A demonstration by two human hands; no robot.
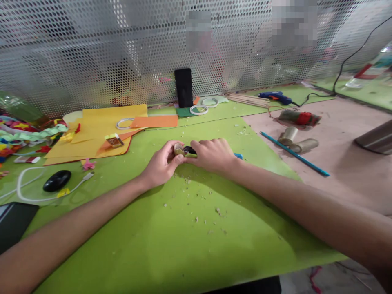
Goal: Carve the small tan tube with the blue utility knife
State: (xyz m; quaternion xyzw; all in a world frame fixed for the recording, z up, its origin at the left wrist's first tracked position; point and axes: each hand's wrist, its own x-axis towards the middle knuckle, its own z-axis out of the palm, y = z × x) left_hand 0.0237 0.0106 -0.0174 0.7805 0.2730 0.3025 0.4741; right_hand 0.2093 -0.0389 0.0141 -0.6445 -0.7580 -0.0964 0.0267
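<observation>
Perforated screen [147, 53], green tabletop [147, 241], scattered flakes [217, 211], fingers [175, 164] holding tan piece [178, 150]

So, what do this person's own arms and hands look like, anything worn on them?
The left hand and right hand are bare: no gloves or rings show. The forearms have no visible sleeves, watch, bracelet or cables.

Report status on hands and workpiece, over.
Left hand gripping small tan piece. Right hand holding dark tool close against it. Scraps littering green tabletop.
</observation>
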